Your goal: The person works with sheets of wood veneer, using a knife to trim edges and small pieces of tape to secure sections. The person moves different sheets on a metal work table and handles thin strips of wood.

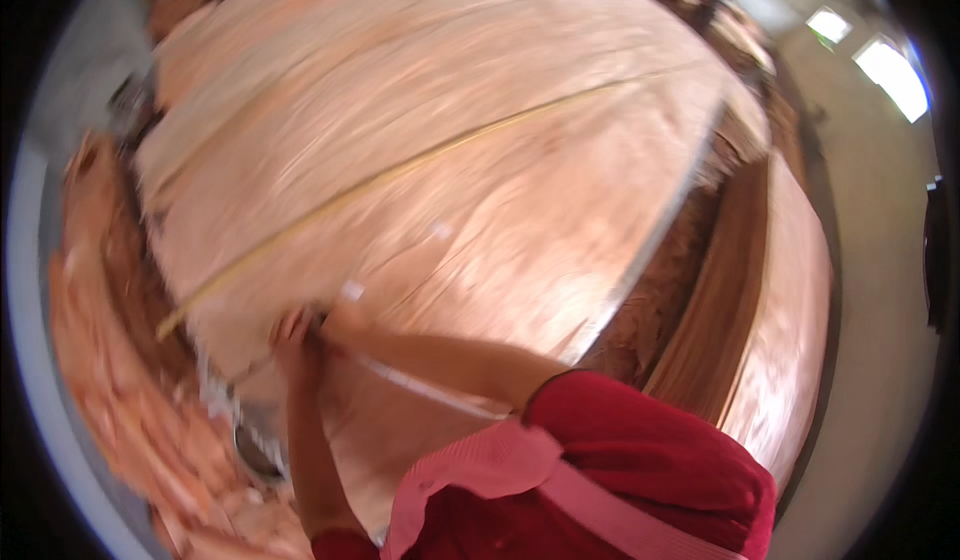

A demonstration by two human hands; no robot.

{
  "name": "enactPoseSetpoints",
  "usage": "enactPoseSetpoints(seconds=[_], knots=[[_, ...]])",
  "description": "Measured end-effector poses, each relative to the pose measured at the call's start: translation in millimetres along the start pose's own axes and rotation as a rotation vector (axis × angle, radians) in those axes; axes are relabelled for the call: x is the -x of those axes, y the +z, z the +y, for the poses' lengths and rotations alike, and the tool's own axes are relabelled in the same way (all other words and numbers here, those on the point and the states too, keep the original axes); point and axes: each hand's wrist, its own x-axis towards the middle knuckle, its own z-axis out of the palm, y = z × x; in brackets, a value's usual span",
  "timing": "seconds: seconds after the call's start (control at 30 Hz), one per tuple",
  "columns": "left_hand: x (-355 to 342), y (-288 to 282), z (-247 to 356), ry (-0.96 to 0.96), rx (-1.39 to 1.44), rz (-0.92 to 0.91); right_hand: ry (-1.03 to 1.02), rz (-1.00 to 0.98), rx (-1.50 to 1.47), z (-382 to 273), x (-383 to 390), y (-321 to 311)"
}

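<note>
A broad sheet of pale pinkish-brown wood veneer [480,200] spreads before me, with wavy grain and long dark lines. My left hand [296,340] is low on its near left part, fingers bent and smeared by motion. Right beside it, my right hand [342,324] reaches in from the right; its fingers are blurred and partly hidden. Between the hands is a small dark patch I cannot make out. A narrow whitish strip [430,392] runs from near the right hand under my forearm toward my chest. Small white pieces [352,290] lie on the veneer just past the hands.
A long thin yellow strip [400,168] crosses the sheet diagonally. Stacked veneer [720,290] stands at the right, beyond a straight metallic-looking edge [655,235]. Loose reddish veneer pieces [110,360] are heaped at the left, near a round metallic thing [258,452]. Bare floor [870,360] shows far right.
</note>
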Motion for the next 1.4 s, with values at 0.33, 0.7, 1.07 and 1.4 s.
enactPoseSetpoints(seconds=[0.33,0.7,1.07,1.4], knots=[[-1.7,3.6,-1.6,0.033,0.084,-0.089,-0.034,0.027,-0.153,-2.2,3.2,-1.3],[7.4,-0.8,-1.0,0.167,-0.179,-0.194,-0.058,-0.089,-0.483,-7.6,31.9,-35.6],[4.4,-21.1,16.2,0.201,-0.358,-0.491,-0.254,-0.334,-0.167,4.6,44.1,-127.5],[141.9,-1.1,190.3,-0.227,-0.223,-0.236,0.025,-0.509,-0.666,90.3,151.2,-201.8]])
